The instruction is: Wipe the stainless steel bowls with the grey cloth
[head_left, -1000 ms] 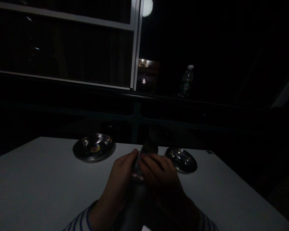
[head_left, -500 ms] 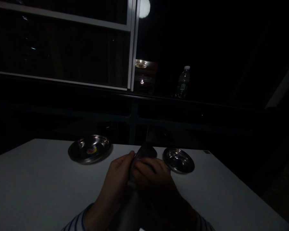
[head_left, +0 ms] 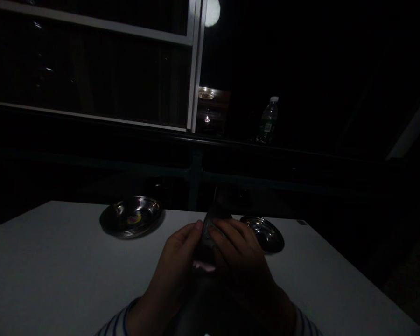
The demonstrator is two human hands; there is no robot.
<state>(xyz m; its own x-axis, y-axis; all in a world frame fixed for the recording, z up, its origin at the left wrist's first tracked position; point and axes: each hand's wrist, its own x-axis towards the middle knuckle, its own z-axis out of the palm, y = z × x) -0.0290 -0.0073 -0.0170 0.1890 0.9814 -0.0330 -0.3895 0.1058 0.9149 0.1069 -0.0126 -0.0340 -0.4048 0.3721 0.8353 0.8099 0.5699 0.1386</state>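
Between my hands, over the near middle of the table, is a dark, shiny dish-like thing [head_left: 203, 254]; the dim light hides its exact kind. My left hand [head_left: 177, 259] is closed on its left side, with the thumb up along the edge. My right hand [head_left: 243, 256] lies over its right side, fingers bent and pressed together on it. A greyish patch [head_left: 209, 228] shows at the right fingertips; I cannot tell whether it is a cloth or part of the dish-like thing.
On the white table [head_left: 73, 270], a stack of shiny metal plates [head_left: 131, 218] stands at the back left. A metal dish [head_left: 268, 235] sits beyond my right hand, partly covered by it. A plastic bottle [head_left: 268, 122] stands on the dark ledge behind, near a framed window [head_left: 192, 70].
Both hands have shifted slightly right and up with the dish-like thing. My right fingers have slid up along it, and a pinkish reflection now shows on its lower part.
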